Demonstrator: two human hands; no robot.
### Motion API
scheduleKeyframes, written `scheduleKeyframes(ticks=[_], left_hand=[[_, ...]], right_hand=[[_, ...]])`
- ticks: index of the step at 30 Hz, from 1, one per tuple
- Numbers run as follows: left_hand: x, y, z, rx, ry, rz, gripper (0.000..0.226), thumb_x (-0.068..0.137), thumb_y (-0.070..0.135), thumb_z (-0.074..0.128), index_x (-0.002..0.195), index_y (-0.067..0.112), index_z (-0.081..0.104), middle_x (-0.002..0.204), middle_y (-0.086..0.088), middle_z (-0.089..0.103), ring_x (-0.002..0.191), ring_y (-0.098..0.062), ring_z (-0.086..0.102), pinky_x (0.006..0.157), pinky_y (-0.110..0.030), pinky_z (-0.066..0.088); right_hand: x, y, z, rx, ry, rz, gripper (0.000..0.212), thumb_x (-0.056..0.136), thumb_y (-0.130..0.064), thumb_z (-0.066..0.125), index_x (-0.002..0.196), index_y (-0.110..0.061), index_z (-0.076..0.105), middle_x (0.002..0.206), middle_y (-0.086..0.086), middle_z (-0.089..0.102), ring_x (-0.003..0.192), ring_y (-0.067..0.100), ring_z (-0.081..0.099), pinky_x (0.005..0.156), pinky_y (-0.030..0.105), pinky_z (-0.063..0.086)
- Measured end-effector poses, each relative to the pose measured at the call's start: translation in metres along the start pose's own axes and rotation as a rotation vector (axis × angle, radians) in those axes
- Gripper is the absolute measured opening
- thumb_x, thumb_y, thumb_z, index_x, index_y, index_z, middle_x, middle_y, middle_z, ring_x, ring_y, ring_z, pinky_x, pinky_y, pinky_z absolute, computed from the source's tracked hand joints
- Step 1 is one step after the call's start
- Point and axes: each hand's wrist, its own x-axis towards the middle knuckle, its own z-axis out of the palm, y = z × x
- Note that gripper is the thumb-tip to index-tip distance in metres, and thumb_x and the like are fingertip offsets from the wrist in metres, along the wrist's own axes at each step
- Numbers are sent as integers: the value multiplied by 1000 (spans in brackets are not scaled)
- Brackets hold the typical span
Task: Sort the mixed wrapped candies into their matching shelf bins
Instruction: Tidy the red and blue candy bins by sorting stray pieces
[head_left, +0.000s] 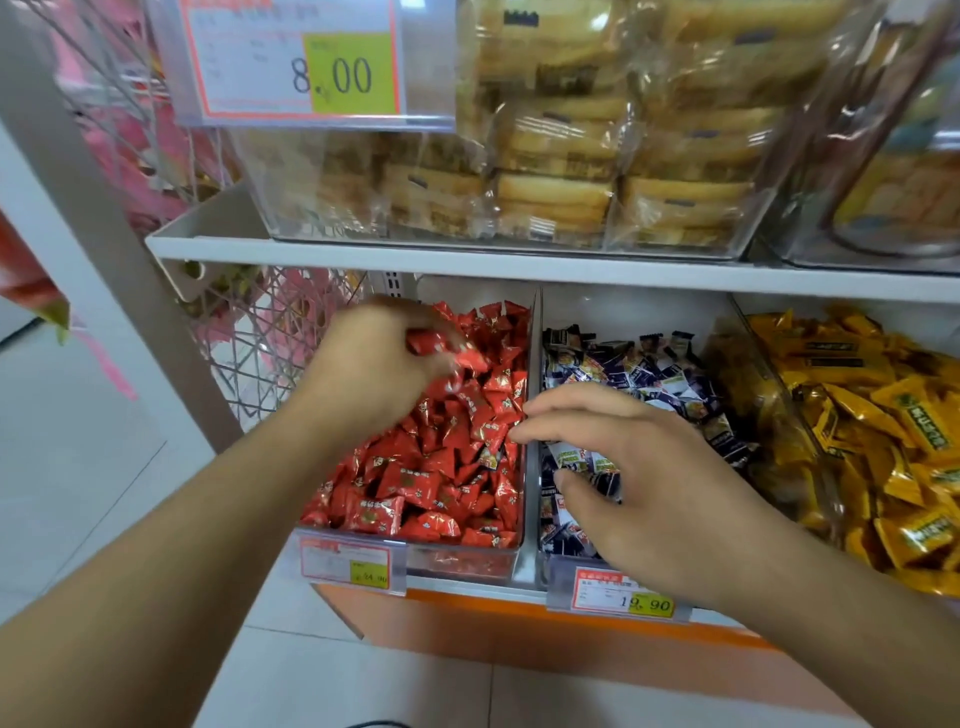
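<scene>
Red candies (441, 467) carry gold print. The middle bin's candies (649, 374) are dark navy with white and yellow patches. Yellow candies (893, 415) bear green labels. Price tags (623, 597) are white, red-bordered, with yellow-green squares.

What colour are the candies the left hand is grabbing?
Red, with shiny wrappers. The left hand holds red candies over the red bin, seen in the head view.

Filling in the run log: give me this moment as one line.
left hand: grips red candies over red bin | right hand: open over dark-candy bin
</scene>
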Motion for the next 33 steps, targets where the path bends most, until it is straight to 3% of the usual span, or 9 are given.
scheduleKeyframes(ticks=[3,5,8,10,12,16,21,24,33], left_hand=[[13,-9,-2,170,140,99,14,96,28,70,109,29,76,101,11,75,82,-1,64,70,0,39],[11,-16,5,272,60,145,25,102,30,58,123,24,71,115,-1,73,97,-17,68,87,-22,52],[-5,-16,10,332,19,191,34,101,37,57,134,28,63,130,-2,64,119,-24,61,106,-39,49],[-15,-8,10,297,20,273,30,97,32,65,127,31,67,120,5,64,114,-13,58,102,-32,49],[-26,3,11,230,-114,310,19,93,26,71,110,35,72,102,15,66,94,2,60,88,-21,51],[-38,7,28,225,-405,256,13,94,24,70,99,36,74,91,15,73,85,1,68,82,-25,57],[-28,-5,39,232,-371,183,23,94,23,72,113,36,72,96,13,74,79,-1,68,73,-21,57],[-22,-10,42,232,-365,150,29,92,22,75,116,37,69,105,13,74,92,-6,68,85,-27,57],[-16,-12,42,95,-442,70,28,87,20,81,109,34,71,99,18,72,92,5,65,74,-6,42]], right_hand=[[0,0,1,-1,-2,-1,42,98,-10,62,126,-41,68,134,-38,46,130,-17,40,103,-4,18],[0,-1,1,-9,-5,-3,42,98,-10,62,125,-41,68,133,-37,46,130,-17,39,102,-4,17],[1,-2,0,-1,-8,-8,42,98,-9,62,124,-41,68,132,-38,46,129,-18,39,102,-4,18],[1,-3,0,0,-10,-4,42,98,-9,62,124,-41,68,132,-38,45,129,-19,38,101,-6,16],[1,-3,1,-1,-6,1,42,98,-9,62,125,-40,67,133,-37,44,129,-19,37,100,-6,16],[-1,-5,3,8,3,2,44,97,-6,62,127,-37,68,133,-35,46,128,-18,38,101,-5,17],[-4,-3,2,19,-15,15,48,99,-10,61,133,-43,63,140,-39,41,133,-22,30,101,-7,10],[-5,-1,2,24,-21,17,48,100,-11,61,134,-45,62,141,-40,40,135,-21,29,102,-7,10],[-2,-1,1,19,-8,-4,47,97,-6,62,127,-43,66,135,-39,44,131,-20,35,100,-6,15]])
